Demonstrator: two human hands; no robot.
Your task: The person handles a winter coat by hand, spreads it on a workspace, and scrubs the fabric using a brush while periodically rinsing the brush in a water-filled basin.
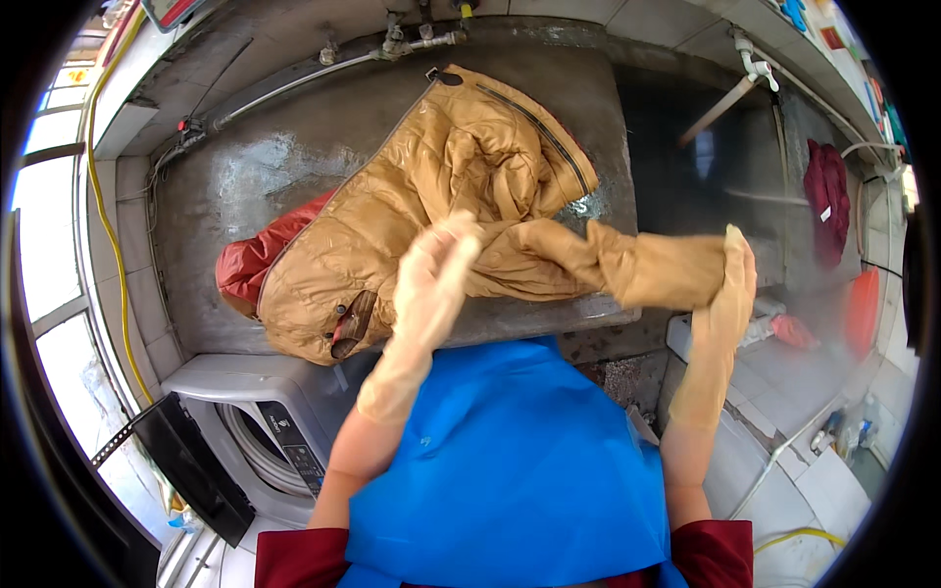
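Note:
A tan quilted puffer jacket lies wet and rumpled on a grey stone slab. Part of it in red shows at its left. My right hand, in a thin cream rubber glove, grips the end of one sleeve, which stretches out past the slab's right edge. My left hand, gloved alike and somewhat blurred, is over the middle of the jacket near the front edge. Its fingers are partly curled, and nothing is seen held in them; whether it touches the fabric is unclear. A blue apron covers my front.
A top-loading washing machine with its lid up stands at the lower left. Dark water fills a basin right of the slab. Metal pipes run along the back wall. A maroon garment hangs at the far right.

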